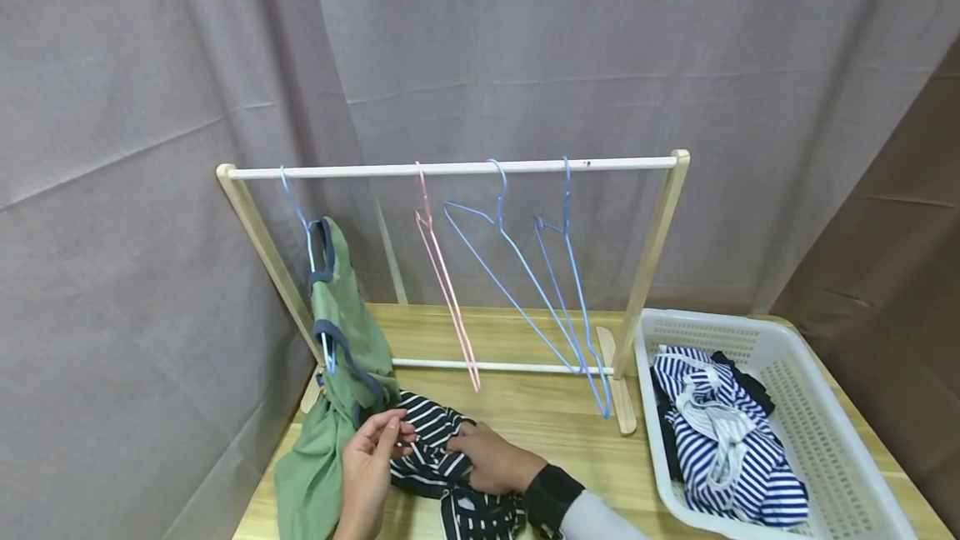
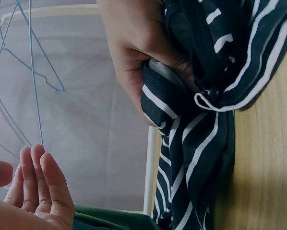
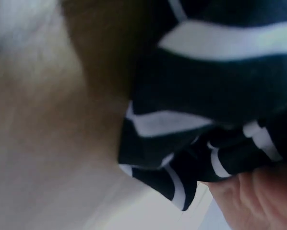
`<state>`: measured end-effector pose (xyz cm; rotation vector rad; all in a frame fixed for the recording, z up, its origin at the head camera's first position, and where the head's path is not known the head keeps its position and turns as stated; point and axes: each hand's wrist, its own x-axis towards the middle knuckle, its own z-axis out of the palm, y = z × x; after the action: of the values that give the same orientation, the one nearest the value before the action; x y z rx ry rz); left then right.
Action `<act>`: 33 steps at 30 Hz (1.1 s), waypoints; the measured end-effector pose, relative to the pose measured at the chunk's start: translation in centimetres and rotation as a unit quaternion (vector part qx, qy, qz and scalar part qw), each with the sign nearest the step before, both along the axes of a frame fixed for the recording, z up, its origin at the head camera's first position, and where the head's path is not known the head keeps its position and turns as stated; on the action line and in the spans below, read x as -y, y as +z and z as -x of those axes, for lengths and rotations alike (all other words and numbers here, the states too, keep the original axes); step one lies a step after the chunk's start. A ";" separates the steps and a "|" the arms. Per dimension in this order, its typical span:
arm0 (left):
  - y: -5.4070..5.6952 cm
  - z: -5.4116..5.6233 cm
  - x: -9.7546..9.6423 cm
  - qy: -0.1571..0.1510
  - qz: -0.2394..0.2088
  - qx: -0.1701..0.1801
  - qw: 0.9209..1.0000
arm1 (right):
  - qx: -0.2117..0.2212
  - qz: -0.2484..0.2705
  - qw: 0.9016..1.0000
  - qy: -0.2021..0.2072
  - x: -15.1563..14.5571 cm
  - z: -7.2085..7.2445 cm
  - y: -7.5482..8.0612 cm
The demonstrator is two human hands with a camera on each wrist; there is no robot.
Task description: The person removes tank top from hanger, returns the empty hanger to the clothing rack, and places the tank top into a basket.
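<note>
Striped garment (image 1: 426,473): black with white stripes, bunched in folds; lies on the table (image 1: 570,452) toward its left edge, in front of the rack (image 1: 468,168); the lowest folds carry a denser white pattern.
Right hand (image 1: 495,458): grips a bunched fold of the striped garment between thumb and fingers; fingertips largely hidden by cloth. Black band (image 1: 552,497) at the wrist, pale grey sleeve (image 1: 603,521) behind it.
Left hand (image 1: 370,463): relaxed, fingers loosely extended side by side, thumb apart; raised beside the striped garment and, in the left wrist view, separate from it. Head view places it in front of the green garment (image 1: 348,298); contact there cannot be told.
Green garment: dark trim; hangs from a light blue hanger (image 1: 296,202) at the left end of the rack's top bar, lower part draping down along the table's left edge.
Other hangers: one pink hanger (image 1: 427,202) near the middle of the top bar; two blue hangers (image 1: 567,198) between it and the right end.
Rack: white bars, pale wooden ends, standing toward the table's back edge.
Basket (image 1: 817,415): white plastic, by the table's right edge; blue-and-white striped clothing (image 1: 776,482) and black cloth (image 1: 752,382) inside, nearer its left wall.
Backdrop: grey curtain (image 1: 525,40) behind the table's back edge.
</note>
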<state>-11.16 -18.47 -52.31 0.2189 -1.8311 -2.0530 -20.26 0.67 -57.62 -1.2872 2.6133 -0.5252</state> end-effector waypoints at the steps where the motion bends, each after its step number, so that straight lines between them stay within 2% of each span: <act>1: 0.0 0.0 -0.1 0.002 -0.001 0.000 1.000 | 0.001 0.006 1.000 0.000 -0.1 0.0 -0.2; 10: 0.2 0.0 -0.6 0.005 -0.003 0.021 1.000 | 0.008 0.023 1.000 0.001 -0.6 -0.1 -0.3; 17: -0.1 -0.1 -0.7 0.005 0.000 0.015 1.000 | 0.034 0.029 0.999 -0.014 -0.9 -0.1 -0.5; 25: 0.1 -0.2 -0.4 0.009 -0.002 0.016 1.000 | 0.070 0.101 0.992 -0.036 -1.0 -0.2 -0.4; 29: 0.2 -0.2 -0.3 0.003 0.002 0.012 1.000 | 0.076 0.096 0.991 -0.057 -1.9 -0.4 -0.3; 33: 0.1 -0.4 -0.2 0.011 0.009 0.010 1.000 | 0.071 0.076 0.991 -0.081 -3.4 -1.2 0.3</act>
<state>-10.80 -18.24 -52.25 0.2546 -1.8513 -2.0258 -19.06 4.09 -57.33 -1.0398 2.6133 -0.8261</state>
